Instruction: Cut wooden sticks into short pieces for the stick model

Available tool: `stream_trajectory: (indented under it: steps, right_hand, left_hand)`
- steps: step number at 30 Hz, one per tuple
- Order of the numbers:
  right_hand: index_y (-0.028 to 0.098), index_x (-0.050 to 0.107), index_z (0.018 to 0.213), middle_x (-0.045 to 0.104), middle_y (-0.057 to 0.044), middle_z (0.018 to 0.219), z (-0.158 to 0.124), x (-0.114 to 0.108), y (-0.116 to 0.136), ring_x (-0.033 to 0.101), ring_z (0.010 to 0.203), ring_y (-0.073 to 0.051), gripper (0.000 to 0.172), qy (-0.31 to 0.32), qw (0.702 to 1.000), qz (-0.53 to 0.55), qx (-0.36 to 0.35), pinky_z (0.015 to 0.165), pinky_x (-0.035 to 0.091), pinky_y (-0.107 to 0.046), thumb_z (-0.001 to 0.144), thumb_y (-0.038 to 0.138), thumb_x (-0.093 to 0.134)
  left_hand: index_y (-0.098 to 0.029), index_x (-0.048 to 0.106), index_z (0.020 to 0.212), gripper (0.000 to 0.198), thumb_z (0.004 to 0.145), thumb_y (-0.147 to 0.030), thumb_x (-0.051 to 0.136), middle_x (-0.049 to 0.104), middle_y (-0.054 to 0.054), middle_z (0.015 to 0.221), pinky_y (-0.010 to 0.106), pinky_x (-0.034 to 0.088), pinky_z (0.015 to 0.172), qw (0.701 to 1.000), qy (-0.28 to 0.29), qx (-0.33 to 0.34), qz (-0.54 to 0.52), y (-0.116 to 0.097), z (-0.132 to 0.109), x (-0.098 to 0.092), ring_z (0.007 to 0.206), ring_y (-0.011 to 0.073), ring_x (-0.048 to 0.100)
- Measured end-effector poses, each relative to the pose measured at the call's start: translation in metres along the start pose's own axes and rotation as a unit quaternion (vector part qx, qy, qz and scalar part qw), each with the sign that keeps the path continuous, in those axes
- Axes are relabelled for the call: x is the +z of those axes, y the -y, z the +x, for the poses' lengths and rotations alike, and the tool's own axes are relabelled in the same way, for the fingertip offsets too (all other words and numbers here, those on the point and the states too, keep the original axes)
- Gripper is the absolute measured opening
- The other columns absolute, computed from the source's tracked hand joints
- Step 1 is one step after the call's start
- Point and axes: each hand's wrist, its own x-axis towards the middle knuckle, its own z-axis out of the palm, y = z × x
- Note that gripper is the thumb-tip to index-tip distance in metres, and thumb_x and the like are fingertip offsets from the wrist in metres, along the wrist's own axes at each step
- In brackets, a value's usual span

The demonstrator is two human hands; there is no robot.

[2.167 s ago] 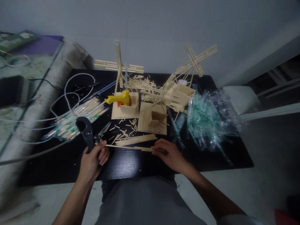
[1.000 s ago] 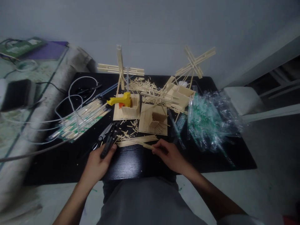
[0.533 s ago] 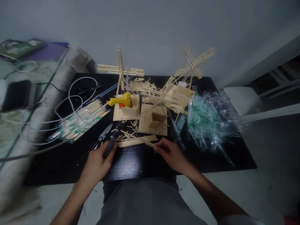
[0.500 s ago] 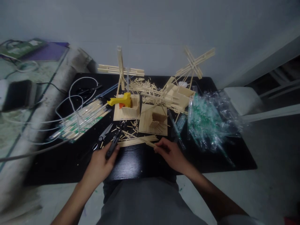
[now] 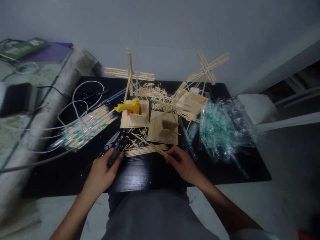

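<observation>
Left hand (image 5: 103, 170), near the worktop's (image 5: 136, 175) front edge: fingers wrapped around a black-handled tool (image 5: 114, 156). Centre, nearer the front edge than the back: loose wooden sticks (image 5: 142, 151) in a row. A slim wooden stick piece (image 5: 158, 150) slants across them; judged light, stiff, brittle if bent, best pinched near one end. Right hand (image 5: 182, 164), near the front edge: thumb and fingertips almost together, pinching its near end.

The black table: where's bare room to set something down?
Mostly bare on the black table: front strip between left hand and right hand, nearer than the row of sticks; front-left corner, nearer than the bagged sticks. Crowded: around the yellow glue gun and plastic wrappers.
</observation>
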Motion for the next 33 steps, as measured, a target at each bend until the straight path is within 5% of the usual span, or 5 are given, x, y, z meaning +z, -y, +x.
stream_trajectory:
  steps: [7, 14, 20, 33]
  right_hand:
    - [0.02, 0.067, 0.102, 0.063, 0.001, 0.075, 0.0, 0.003, 0.016, 0.058, 0.068, -0.014, 0.021, 0.016, 0.999, -0.002, -0.04, 0.063, 0.045, -0.026, 0.1, 0.04, 0.06]
    - [0.023, 0.075, 0.12, 0.075, -0.003, 0.094, 0.007, 0.013, 0.026, 0.069, 0.086, -0.019, 0.029, 0.026, 0.994, -0.04, -0.095, 0.079, 0.054, -0.03, 0.103, 0.036, 0.057]
    - [0.025, 0.076, 0.123, 0.078, -0.005, 0.107, 0.008, 0.013, 0.027, 0.072, 0.104, -0.023, 0.03, 0.024, 0.99, -0.053, -0.126, 0.096, 0.056, -0.036, 0.105, 0.036, 0.055]
    - [0.024, 0.077, 0.122, 0.079, -0.005, 0.106, 0.013, 0.018, 0.026, 0.074, 0.099, -0.023, 0.028, 0.014, 0.99, -0.047, -0.133, 0.092, 0.057, -0.037, 0.103, 0.033, 0.058]
  left_hand:
    - [-0.022, 0.067, 0.118, 0.035, 0.097, -0.048, 0.055, 0.079, 0.006, 0.103, 0.031, 0.058, 0.083, 0.996, 0.056, 0.069, -0.006, -0.007, -0.011, 0.012, 0.09, 0.0256, 0.076]
    - [-0.026, 0.044, 0.157, 0.056, 0.102, -0.037, 0.052, 0.057, 0.009, 0.156, 0.046, 0.044, 0.12, 0.985, 0.102, 0.137, -0.031, -0.019, -0.016, 0.022, 0.142, 0.0287, 0.056]
    - [-0.032, 0.033, 0.163, 0.062, 0.104, -0.032, 0.052, 0.048, 0.005, 0.163, 0.044, 0.04, 0.123, 0.976, 0.11, 0.186, -0.028, -0.02, -0.017, 0.024, 0.147, 0.0252, 0.05]
    - [-0.03, 0.041, 0.16, 0.057, 0.104, -0.031, 0.053, 0.058, 0.007, 0.155, 0.042, 0.047, 0.118, 0.979, 0.092, 0.18, -0.014, -0.021, -0.019, 0.023, 0.14, 0.0267, 0.058]
